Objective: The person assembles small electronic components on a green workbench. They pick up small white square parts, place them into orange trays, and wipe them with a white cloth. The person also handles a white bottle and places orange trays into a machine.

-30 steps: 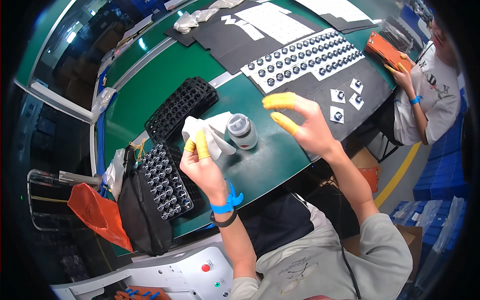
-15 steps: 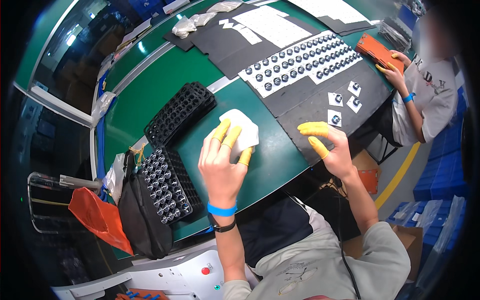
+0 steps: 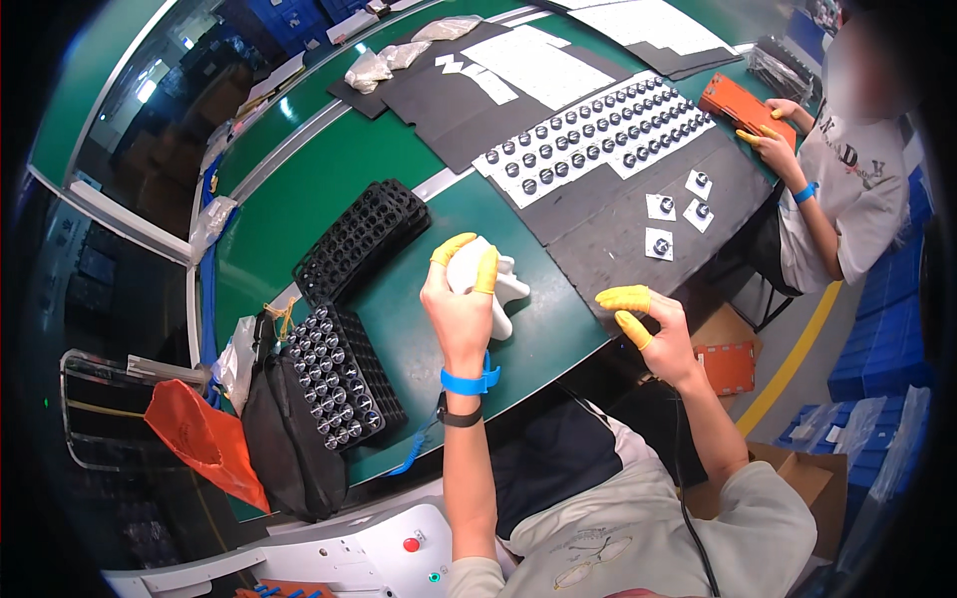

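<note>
My left hand [image 3: 464,299], in yellow finger cots, grips a white moulded part [image 3: 506,284] above the green tabletop. Short prongs stick out from the part's right and lower sides; my fingers and palm cover the rest. Close to the table's front edge, my right hand [image 3: 653,324] hovers with thumb and forefinger apart and nothing visible between them. Left of my left hand stands a black tray [image 3: 339,379] filled with shiny round pieces. Behind it lie stacked black trays [image 3: 364,239] with round pockets.
On black mats, white cards [image 3: 598,135] carry rows of small black round parts; several single cards [image 3: 659,244] lie nearer. At the right a co-worker holds an orange box [image 3: 743,105]. A black bag [image 3: 289,434] and orange bag [image 3: 204,439] hang at the left edge.
The white part has turned in my left hand, so its prongs now show. My right hand has moved slightly down, its thumb and forefinger a little closer.
</note>
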A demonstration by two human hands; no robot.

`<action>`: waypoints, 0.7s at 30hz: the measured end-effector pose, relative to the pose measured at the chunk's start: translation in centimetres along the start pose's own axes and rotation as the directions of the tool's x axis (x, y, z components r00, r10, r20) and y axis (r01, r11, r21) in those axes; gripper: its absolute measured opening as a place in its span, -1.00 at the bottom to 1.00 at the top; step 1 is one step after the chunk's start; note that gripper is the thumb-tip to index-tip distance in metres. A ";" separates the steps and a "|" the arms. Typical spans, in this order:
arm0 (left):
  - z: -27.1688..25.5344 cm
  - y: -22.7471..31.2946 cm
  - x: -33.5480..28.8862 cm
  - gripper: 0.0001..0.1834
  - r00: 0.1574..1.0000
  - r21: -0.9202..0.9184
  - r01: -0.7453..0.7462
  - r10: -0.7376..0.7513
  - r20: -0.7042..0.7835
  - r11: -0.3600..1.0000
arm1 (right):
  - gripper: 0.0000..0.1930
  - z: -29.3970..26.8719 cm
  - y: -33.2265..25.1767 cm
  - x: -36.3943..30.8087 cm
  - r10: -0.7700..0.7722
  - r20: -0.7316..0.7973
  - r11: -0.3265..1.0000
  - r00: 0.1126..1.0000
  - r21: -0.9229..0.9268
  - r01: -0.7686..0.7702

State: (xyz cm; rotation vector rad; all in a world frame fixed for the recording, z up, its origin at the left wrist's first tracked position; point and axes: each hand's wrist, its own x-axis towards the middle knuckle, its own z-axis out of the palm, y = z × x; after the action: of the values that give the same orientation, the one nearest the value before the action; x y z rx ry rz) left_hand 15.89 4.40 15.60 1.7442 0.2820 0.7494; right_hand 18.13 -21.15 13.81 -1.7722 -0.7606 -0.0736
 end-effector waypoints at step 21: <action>1.7 -2.8 -0.4 -0.81 0.956 0.015 -0.140 0.139 -0.259 0.990 | -0.83 -0.8 1.7 -6.0 0.074 -0.089 0.995 0.993 0.072 -0.068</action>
State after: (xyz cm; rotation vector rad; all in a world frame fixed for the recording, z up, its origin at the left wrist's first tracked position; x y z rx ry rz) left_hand 17.12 3.73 12.63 1.6748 0.3365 1.0845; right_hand 14.55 -24.77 10.19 -1.7169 -0.6262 -0.0795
